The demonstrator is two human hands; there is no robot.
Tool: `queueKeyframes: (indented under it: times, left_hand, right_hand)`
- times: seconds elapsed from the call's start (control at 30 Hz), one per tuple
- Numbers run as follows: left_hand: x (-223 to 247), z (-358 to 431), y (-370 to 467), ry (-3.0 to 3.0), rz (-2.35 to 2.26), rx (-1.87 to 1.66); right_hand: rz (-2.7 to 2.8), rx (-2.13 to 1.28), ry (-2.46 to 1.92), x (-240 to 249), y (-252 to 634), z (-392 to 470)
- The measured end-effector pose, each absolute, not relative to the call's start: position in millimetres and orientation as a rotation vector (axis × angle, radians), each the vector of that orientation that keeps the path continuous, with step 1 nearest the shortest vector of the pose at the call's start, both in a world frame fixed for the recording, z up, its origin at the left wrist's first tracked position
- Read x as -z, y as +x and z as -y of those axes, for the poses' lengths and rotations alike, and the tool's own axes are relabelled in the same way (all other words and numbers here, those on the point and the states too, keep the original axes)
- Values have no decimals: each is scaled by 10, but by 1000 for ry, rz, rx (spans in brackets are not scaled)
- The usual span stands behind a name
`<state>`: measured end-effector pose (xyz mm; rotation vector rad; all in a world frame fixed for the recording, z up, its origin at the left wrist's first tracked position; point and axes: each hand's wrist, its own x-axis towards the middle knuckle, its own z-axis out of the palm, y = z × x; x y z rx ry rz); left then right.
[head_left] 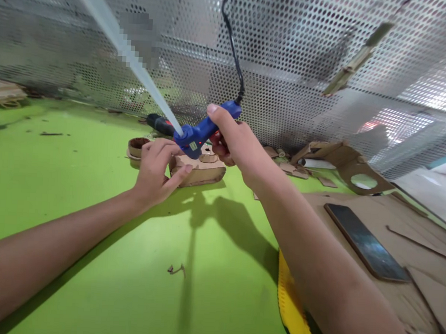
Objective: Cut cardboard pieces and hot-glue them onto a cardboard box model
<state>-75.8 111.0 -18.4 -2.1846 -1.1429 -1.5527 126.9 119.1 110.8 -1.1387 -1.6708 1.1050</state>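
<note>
My right hand (230,137) is wrapped round the handle of a blue glue gun (204,131). A long white glue stick (138,65) sticks out of the gun's back, up and to the left. Under the gun lies a cardboard piece (203,175) with a curved edge; the gun's tip is hidden. My left hand (158,168) rests at the left end of this piece, thumb and fingers closed on it. Left of that hand stands a small round cardboard ring (137,146).
A phone (366,242) lies on cardboard sheets (396,213) at the right. A yellow tool (292,305) is partly under my right forearm. Cardboard scraps and a black-handled tool (160,124) lie by the perforated metal screen (288,56). A black cable (234,48) hangs down to the gun.
</note>
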Motion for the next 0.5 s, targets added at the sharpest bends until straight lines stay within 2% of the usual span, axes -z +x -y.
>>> queueKeyframes:
  times: [0.5]
  left_hand:
    - [118,-1087,-731,-2108,1192,1550]
  right_hand:
    - [1696,-1104,-1135,-1047,1193,-1158]
